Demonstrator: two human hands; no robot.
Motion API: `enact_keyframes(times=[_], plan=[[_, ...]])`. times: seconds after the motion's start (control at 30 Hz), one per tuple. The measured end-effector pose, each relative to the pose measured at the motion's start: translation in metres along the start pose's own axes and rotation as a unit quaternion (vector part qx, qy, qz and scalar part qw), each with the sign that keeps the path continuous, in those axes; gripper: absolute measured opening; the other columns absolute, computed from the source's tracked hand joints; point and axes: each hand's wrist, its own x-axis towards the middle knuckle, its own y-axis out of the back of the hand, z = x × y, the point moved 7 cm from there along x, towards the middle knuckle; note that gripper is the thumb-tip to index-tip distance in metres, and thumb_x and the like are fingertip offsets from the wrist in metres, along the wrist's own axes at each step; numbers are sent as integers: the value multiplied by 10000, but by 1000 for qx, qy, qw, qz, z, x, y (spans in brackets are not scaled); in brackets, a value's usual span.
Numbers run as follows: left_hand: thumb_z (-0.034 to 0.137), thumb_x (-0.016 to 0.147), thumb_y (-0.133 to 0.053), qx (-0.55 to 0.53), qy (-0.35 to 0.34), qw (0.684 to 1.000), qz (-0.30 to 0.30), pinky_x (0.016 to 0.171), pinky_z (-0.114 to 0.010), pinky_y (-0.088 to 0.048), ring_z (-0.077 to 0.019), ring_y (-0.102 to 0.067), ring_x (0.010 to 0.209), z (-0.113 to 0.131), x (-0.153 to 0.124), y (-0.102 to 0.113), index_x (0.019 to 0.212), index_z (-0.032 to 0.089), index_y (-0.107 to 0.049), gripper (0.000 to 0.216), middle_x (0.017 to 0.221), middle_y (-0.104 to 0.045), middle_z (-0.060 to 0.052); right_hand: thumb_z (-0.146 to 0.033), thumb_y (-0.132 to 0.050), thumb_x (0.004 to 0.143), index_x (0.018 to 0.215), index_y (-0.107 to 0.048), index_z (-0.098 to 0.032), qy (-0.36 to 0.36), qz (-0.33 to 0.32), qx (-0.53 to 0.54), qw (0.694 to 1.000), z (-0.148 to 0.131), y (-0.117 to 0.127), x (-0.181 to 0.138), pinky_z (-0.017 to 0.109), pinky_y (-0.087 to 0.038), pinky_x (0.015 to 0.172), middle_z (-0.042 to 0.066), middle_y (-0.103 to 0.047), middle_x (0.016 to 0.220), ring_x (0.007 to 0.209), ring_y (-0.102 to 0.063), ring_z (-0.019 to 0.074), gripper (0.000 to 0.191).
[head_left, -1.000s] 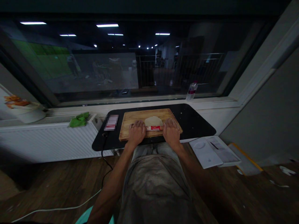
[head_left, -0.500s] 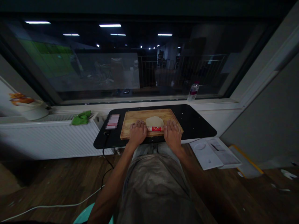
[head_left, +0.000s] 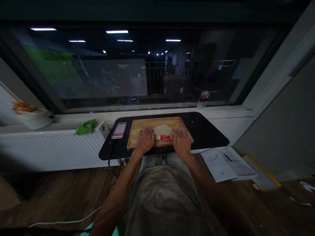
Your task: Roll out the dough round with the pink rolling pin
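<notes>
A green cloth (head_left: 86, 127) lay on the white radiator (head_left: 66, 150), to the right of a white pot (head_left: 38, 122). A clear bottle (head_left: 203, 99) stood on the windowsill (head_left: 227, 112). White packaging (head_left: 219, 167) was noted at lower right, beside an orange-edged panel (head_left: 263, 177).

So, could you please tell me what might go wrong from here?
The dough lies right against the rolling pin, whose red-and-white label faces up; the dough might stick to the pin or rub against that label.
The wooden cutting board sits close to the near edge of the black table, so a hard pull by the left hand and right hand could perhaps drag it over.
</notes>
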Motion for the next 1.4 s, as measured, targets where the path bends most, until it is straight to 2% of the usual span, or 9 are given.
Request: enact_keyframes(times=[0.17, 0.4, 0.57, 0.67, 0.73, 0.87, 1.13, 1.27, 1.4], plan=[[307, 1187, -354, 2, 15, 1000, -13, 1243, -558, -480, -355, -534, 1613, -2, 14, -4, 1472, 187, -711, 473, 1610, -699, -150, -270, -338, 1200, 1169, -817, -140, -7, -41, -21, 999, -1, 4, 20, 460, -414, 1185, 191, -829, 1205, 1248, -706, 327, 497], [302, 1180, -354, 1, 18, 1000, -14, 1245, -564, -471, -348, -553, 1593, -2, 16, -6, 1454, 186, -722, 473, 1585, -715, -161, -263, -392, 1187, 1093, -824, -152, -5, -44, -25, 999, 1, 0, 25, 432, -421, 1154, 180, -843, 1123, 1188, -725, 314, 456], [310, 1185, -352, -11, 5, 1000, 13, 1242, -551, -474, -337, -569, 1583, 0, 0, -2, 1433, 206, -746, 478, 1594, -718, -142, -270, -356, 1198, 1289, -788, -137, 3, 1, 9, 1000, -1, 2, 3, 425, -416, 1195, 197, -817, 1308, 1322, -688, 319, 461], [316, 1185, -364, -16, 4, 999, 28, 1241, -550, -470, -334, -563, 1590, 1, -8, 0, 1435, 226, -748, 467, 1609, -711, -127, -283, -349, 1199, 1483, -720, -118, 4, 18, 19, 1000, -1, 2, -8, 472, -393, 1253, 210, -753, 1496, 1456, -626, 335, 496], [315, 1186, -362, -19, 5, 999, 27, 1241, -554, -467, -334, -561, 1590, 2, -10, 0, 1441, 220, -744, 469, 1609, -710, -127, -287, -350, 1195, 1519, -704, -113, 4, 17, 20, 1000, 0, 1, -10, 498, -390, 1266, 216, -734, 1533, 1489, -608, 343, 510], [311, 1186, -346, -18, 12, 1000, 19, 1231, -571, -473, -347, -562, 1580, 2, -6, 2, 1383, 205, -773, 482, 1562, -741, -136, -272, -343, 1192, 1464, -738, -118, 10, 4, 16, 1000, -1, 1, -3, 487, -411, 1237, 212, -758, 1492, 1447, -633, 341, 504], [304, 1168, -375, -3, 34, 999, -5, 1210, -569, -493, -364, -567, 1563, 0, 16, -1, 1361, 206, -782, 462, 1552, -740, -145, -277, -360, 1202, 1165, -806, -149, -3, -66, -18, 998, -2, 4, 29, 440, -414, 1148, 175, -836, 1204, 1182, -717, 313, 466], [307, 1166, -377, -4, 32, 999, -13, 1224, -601, -490, -370, -564, 1569, 1, 16, -2, 1400, 199, -768, 469, 1562, -730, -158, -277, -369, 1202, 1149, -807, -135, -11, -70, -30, 997, -2, 3, 30, 430, -416, 1135, 179, -834, 1184, 1181, -718, 317, 463], [327, 1180, -357, -19, 30, 999, 5, 1245, -630, -477, -376, -513, 1622, 2, 1, 0, 1426, 229, -762, 484, 1600, -707, -144, -269, -356, 1201, 1253, -799, -138, -2, -24, -5, 1000, -3, 4, 12, 416, -437, 1141, 185, -826, 1257, 1247, -712, 315, 465]])
